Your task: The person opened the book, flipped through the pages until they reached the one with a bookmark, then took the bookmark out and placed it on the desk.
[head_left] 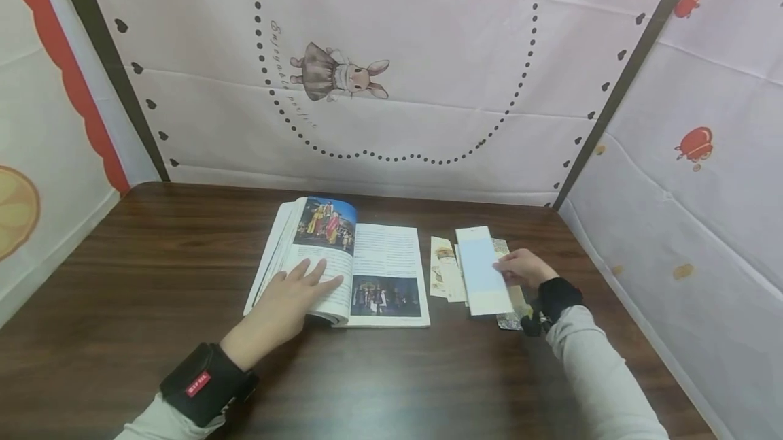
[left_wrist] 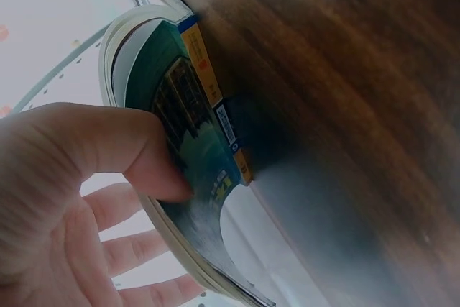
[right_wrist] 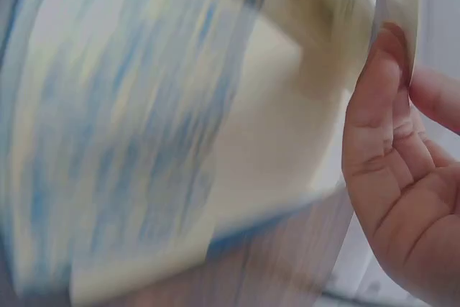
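An open book (head_left: 385, 249) with colour photos and printed text lies on the table. My left hand (head_left: 287, 300) grips its left half, fingers spread over the page. In the left wrist view the thumb (left_wrist: 162, 159) presses the dark green cover (left_wrist: 176, 109) from below, and the spine shows. My right hand (head_left: 527, 268) pinches a long white bookmark card with a pale blue panel (head_left: 483, 273) by its right edge, right of the book. Illustrated cards (head_left: 451, 273) lie just left of it, and a speckled card (head_left: 509, 322) shows partly beneath it. The right wrist view is blurred.
The brown wooden table (head_left: 391, 385) runs back to a white printed cloth (head_left: 416, 113) with a rabbit figure. Cloth walls (head_left: 673, 188) stand on both sides. Black bands (head_left: 204, 382) circle both wrists.
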Action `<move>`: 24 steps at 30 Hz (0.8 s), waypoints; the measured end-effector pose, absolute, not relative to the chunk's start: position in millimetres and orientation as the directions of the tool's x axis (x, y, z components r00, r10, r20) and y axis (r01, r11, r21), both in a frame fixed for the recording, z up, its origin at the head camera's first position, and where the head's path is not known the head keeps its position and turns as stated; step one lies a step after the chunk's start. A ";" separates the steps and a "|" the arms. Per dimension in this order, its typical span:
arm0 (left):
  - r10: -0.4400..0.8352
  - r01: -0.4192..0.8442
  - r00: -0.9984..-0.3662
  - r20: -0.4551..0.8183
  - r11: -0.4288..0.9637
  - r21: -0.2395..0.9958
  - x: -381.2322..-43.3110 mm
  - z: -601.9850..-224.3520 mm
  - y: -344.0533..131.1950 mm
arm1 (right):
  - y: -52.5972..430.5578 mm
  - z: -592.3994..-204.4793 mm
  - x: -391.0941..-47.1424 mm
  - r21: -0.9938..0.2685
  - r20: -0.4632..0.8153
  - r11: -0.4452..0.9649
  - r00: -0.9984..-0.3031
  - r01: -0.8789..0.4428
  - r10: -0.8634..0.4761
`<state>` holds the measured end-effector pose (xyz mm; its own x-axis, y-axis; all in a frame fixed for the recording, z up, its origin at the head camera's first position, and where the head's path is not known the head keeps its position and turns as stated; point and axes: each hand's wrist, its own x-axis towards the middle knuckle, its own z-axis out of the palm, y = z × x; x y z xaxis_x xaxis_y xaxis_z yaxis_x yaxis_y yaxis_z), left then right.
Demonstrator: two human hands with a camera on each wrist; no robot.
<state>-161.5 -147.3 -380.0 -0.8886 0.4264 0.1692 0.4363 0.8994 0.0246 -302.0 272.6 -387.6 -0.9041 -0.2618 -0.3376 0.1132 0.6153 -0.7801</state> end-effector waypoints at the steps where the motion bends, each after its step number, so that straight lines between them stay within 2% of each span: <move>1: 0.425 0.435 -0.889 0.169 0.900 0.023 -161.4 -379.7 -147.6 | 280.0 -387.4 -300.8 -0.765 -0.336 0.633 -0.911 0.115 -0.240; 5: 0.414 0.424 -0.895 0.166 0.905 0.032 -160.9 -380.0 -148.1 | 297.0 -389.2 -294.5 -0.686 -0.316 0.714 -0.941 0.140 -0.119; 10: 0.409 0.420 -0.895 0.177 0.907 0.029 -161.1 -381.1 -148.3 | 292.7 -394.6 -290.6 -0.511 -0.210 0.840 -0.974 0.184 0.085; 16: 0.414 0.424 -0.894 0.170 0.906 0.024 -161.4 -381.9 -147.8 | 279.9 -398.9 -287.3 -0.303 -0.063 0.942 -0.989 0.148 0.135; 20: 0.409 0.418 -0.898 0.160 0.908 0.029 -161.5 -381.7 -147.7 | 265.3 -398.2 -288.4 -0.210 0.042 0.977 -0.997 0.047 0.057; 24: 0.411 0.420 -0.899 0.152 0.907 0.031 -160.9 -381.8 -148.3 | 231.9 -397.5 -283.7 -0.219 0.124 0.950 -0.972 -0.223 -0.199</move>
<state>-160.9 -148.3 -381.8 -0.8988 0.4111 0.1522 0.4200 0.9070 0.0308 -283.7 231.9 -397.5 -0.9720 -0.1995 0.1242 -0.2229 0.9499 -0.2192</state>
